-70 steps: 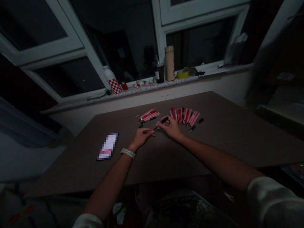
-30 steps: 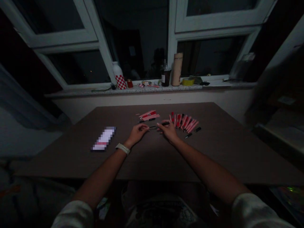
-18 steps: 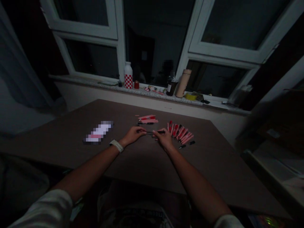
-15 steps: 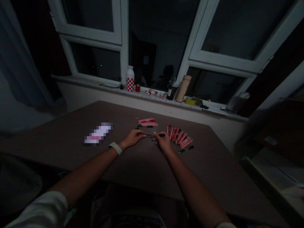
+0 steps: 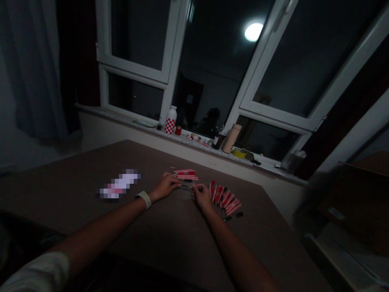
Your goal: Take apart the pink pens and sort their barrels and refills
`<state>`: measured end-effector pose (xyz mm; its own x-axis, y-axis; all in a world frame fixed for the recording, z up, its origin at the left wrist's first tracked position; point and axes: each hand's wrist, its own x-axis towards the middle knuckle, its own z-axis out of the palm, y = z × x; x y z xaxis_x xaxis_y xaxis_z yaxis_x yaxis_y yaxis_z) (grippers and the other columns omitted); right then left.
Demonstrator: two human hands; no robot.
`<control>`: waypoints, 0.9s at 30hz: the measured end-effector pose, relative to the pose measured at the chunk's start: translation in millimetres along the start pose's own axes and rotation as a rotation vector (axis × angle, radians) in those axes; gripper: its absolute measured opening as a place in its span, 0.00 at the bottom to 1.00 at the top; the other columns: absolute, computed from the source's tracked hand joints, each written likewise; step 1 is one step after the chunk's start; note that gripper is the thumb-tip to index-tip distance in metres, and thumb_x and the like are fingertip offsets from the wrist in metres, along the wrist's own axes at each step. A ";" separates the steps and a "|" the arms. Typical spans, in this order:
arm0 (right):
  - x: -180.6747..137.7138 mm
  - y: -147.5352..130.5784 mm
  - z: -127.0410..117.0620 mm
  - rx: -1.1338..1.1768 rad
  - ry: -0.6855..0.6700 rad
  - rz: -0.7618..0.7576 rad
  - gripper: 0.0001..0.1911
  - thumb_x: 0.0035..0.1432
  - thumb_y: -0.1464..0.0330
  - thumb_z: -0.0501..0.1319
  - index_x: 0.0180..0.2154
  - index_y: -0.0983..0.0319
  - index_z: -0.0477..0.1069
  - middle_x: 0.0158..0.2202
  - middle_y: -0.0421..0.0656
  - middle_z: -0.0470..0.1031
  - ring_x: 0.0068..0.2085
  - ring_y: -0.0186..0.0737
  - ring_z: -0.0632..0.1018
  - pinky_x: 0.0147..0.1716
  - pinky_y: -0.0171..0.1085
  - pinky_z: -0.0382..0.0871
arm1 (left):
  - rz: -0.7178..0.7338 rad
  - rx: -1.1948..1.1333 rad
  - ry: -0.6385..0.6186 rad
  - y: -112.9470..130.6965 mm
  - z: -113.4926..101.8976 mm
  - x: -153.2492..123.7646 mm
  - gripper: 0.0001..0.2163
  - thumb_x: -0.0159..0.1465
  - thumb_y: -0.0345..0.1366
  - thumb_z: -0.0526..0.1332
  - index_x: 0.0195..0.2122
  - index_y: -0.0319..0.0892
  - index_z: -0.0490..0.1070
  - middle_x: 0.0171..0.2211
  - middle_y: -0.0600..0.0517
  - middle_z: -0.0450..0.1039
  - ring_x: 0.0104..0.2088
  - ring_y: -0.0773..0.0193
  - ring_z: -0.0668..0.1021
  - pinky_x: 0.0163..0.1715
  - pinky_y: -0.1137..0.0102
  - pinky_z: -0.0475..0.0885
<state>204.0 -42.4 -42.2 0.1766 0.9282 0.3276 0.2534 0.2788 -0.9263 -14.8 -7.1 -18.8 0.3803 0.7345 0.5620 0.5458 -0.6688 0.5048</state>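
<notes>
Over the middle of the table, my left hand (image 5: pixel 165 186) and my right hand (image 5: pixel 202 196) face each other, fingers closed. A thin dark rod like a pen refill (image 5: pixel 186 187) spans the gap, its left end pinched by my left fingers. Dark pen parts (image 5: pixel 199 189) show in my right fingers; dimness hides whether they join the rod. Just beyond my left hand lies a small row of pink and red pens (image 5: pixel 185 173). Right of my right hand, several pink, red and black pens (image 5: pixel 224 196) form a fan, with a black cap (image 5: pixel 239 214) and a short dark pen piece (image 5: pixel 227 219) nearby.
A phone with a blurred screen (image 5: pixel 121 184) lies left on the brown table (image 5: pixel 170 239). Behind, the windowsill bears a red-and-white checked bottle (image 5: pixel 170 121), a small red jar (image 5: pixel 178 130), a dark bottle (image 5: pixel 216 140), a beige flask (image 5: pixel 232 138) and a yellow item (image 5: pixel 239 153).
The camera has tilted up, so the table sits lower and a round light shows in the window glass. Both hands stay close together around the thin rod.
</notes>
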 end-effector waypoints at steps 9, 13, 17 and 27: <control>52.4 6.5 10.6 -0.183 -0.179 -0.190 0.07 0.46 0.65 0.69 0.28 0.61 0.76 0.29 0.42 0.79 0.35 0.43 0.78 0.39 0.38 0.70 | -0.122 0.167 -0.042 -21.9 0.2 14.5 0.08 0.63 0.39 0.63 0.39 0.45 0.81 0.41 0.49 0.80 0.47 0.52 0.73 0.49 0.62 0.64; 58.1 16.7 10.2 -0.278 -0.200 -0.234 0.05 0.46 0.69 0.68 0.30 0.61 0.77 0.31 0.42 0.80 0.35 0.43 0.79 0.38 0.38 0.69 | -0.141 0.207 -0.027 -22.6 3.0 21.4 0.06 0.61 0.37 0.65 0.38 0.45 0.79 0.41 0.48 0.79 0.47 0.52 0.73 0.48 0.62 0.64; 58.9 22.9 8.7 -0.367 -0.171 -0.262 0.07 0.47 0.71 0.67 0.33 0.60 0.78 0.35 0.43 0.81 0.38 0.44 0.79 0.41 0.39 0.70 | -0.147 0.211 -0.006 -20.8 5.3 24.8 0.05 0.60 0.35 0.66 0.37 0.44 0.77 0.40 0.49 0.78 0.48 0.51 0.71 0.47 0.61 0.64; 59.6 27.9 9.6 -0.480 -0.106 -0.288 0.07 0.50 0.69 0.67 0.34 0.58 0.79 0.39 0.43 0.82 0.43 0.46 0.79 0.47 0.42 0.68 | -0.140 0.161 -0.022 -23.4 6.8 25.0 0.07 0.56 0.35 0.70 0.36 0.45 0.78 0.39 0.49 0.78 0.49 0.51 0.72 0.48 0.63 0.65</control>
<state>212.4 23.0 -50.3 -0.0538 0.8581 0.5106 0.6855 0.4036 -0.6060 -12.9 27.8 -21.0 0.3073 0.8225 0.4786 0.7058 -0.5344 0.4650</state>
